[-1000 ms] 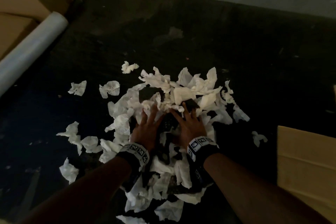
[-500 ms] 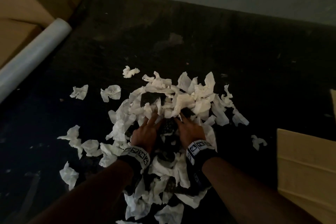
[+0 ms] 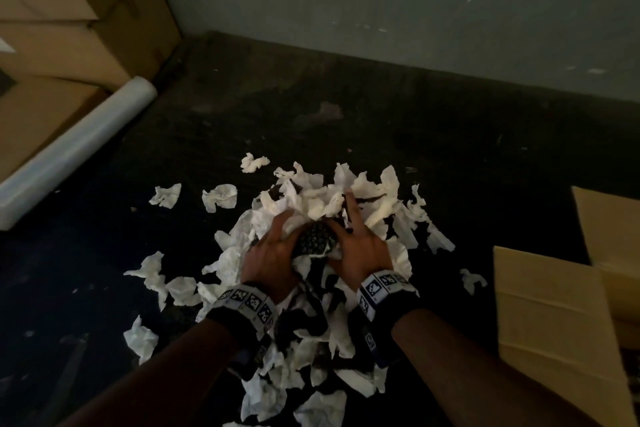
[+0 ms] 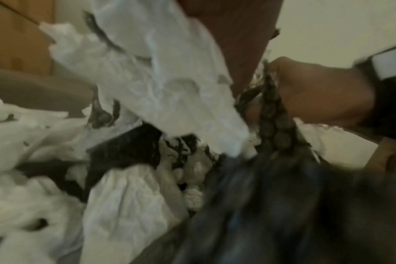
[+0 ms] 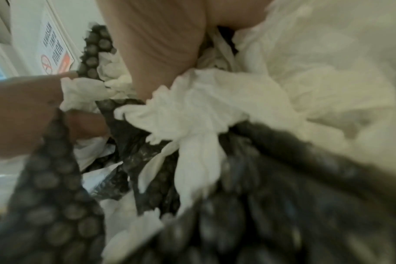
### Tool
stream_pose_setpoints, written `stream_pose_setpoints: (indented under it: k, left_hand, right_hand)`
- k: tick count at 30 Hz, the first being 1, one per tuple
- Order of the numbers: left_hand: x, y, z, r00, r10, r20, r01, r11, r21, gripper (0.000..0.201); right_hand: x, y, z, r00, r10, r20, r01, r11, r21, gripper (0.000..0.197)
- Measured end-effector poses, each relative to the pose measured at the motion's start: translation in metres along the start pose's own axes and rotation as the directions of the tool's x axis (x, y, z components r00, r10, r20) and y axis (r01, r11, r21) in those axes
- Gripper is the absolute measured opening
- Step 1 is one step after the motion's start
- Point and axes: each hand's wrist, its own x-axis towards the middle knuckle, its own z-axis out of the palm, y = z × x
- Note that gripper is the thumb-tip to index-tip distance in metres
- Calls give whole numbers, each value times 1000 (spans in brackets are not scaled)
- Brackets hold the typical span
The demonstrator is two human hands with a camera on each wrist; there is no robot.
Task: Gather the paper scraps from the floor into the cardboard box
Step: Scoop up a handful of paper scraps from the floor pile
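Observation:
A heap of white paper scraps (image 3: 367, 187), mixed with dark dotted ones, lies on the dark floor in the head view. My left hand (image 3: 277, 239) and right hand (image 3: 356, 239) dig into its middle side by side, fingers curled into the paper. Between them they squeeze a bunch with a dark dotted scrap (image 3: 313, 239) in it. The left wrist view shows a white scrap (image 4: 170, 89) close up and the right hand (image 4: 317, 94) gripping dotted paper. The right wrist view shows the left hand (image 5: 23, 116) clutching white paper (image 5: 192, 110). The open cardboard box (image 3: 554, 322) stands at the right.
Loose scraps (image 3: 221, 196) lie left of the heap, and one (image 3: 472, 279) lies near the box. Stacked cardboard boxes (image 3: 69, 28) and a roll of clear film (image 3: 79, 146) fill the left corner. A grey wall (image 3: 381, 10) runs along the back.
Both hands have pushed further into the heap and drawn together, fingers curling round a bunch of scraps. The view has tilted up, showing more wall.

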Motion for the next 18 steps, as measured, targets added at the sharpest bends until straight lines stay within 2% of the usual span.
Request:
stream_pose_setpoints:
  k: [4,7,10,14,18]
  left_hand:
    - [-2,0,0,999,4,51,-6,999,37,81]
    - [-1,0,7,990,-7,139,-7,995,95,85]
    - [2,-7,19,981,23,193,-38,996,76,86]
    - [3,-16,39,952,11,307,-55,989,134,76]
    - [1,-17,52,953,13,304,-61,987,148,80]
  right_hand:
    - [-7,1,3,998,-50,-46,50,999,3,71]
    - [-8,10,19,997,-80,6,80,997,-16,81]
    - [-1,21,37,990,-74,117,84,993,-78,84]
    - [6,34,59,967,-19,253,45,994,-100,70]
    - [3,40,80,977,5,214,7,999,-53,53]
